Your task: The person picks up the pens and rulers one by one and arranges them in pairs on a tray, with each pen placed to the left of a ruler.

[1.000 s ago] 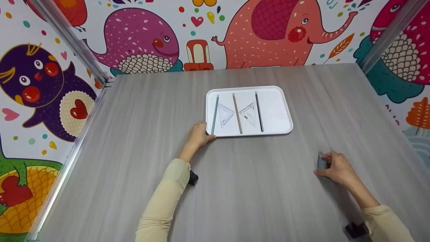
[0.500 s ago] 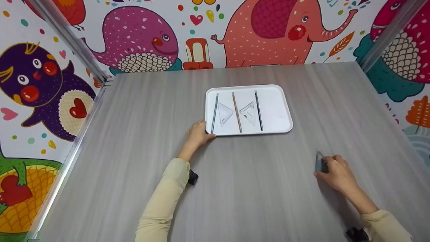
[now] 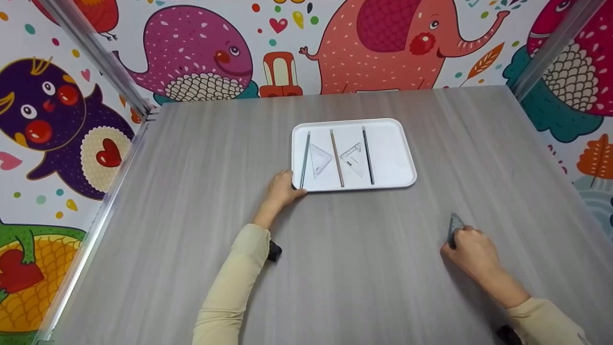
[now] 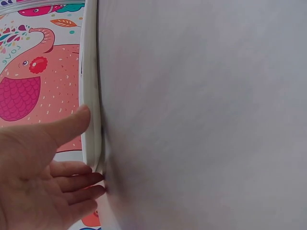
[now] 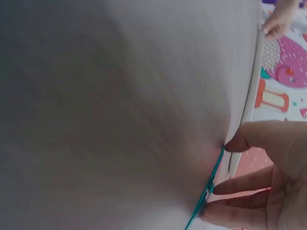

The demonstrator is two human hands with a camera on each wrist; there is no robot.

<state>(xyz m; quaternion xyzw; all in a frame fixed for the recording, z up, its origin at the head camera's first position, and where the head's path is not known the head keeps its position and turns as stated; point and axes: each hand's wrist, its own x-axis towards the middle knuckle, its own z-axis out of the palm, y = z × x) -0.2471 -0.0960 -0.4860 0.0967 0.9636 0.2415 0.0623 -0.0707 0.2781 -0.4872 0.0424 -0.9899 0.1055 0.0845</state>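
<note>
At the front left corner of a white tray (image 3: 390, 151), my left hand (image 3: 281, 188) holds on, thumb along the front edge and fingers at the left side. Three pencils lie in the tray: a teal one (image 3: 305, 160), a brown one (image 3: 337, 160) and a dark one (image 3: 368, 158). Between them are two clear set squares, one on the left (image 3: 321, 161) and one on the right (image 3: 352, 160). Over the table at right, my right hand (image 3: 474, 251) pinches another set square (image 3: 455, 224) between thumb and fingers; its edge looks teal in the right wrist view. My hand hides part of it.
The grey wood-grain table (image 3: 364, 268) spreads around the tray. Printed cartoon walls (image 3: 287, 48) stand behind and at both sides, with metal posts (image 3: 100, 57) at the corners. A black wrist camera (image 3: 274, 251) sits at my left wrist.
My right hand has turned and shifted slightly left with the set square, now covering more of it. The left hand stays at the tray corner. The head view has tilted slightly.
</note>
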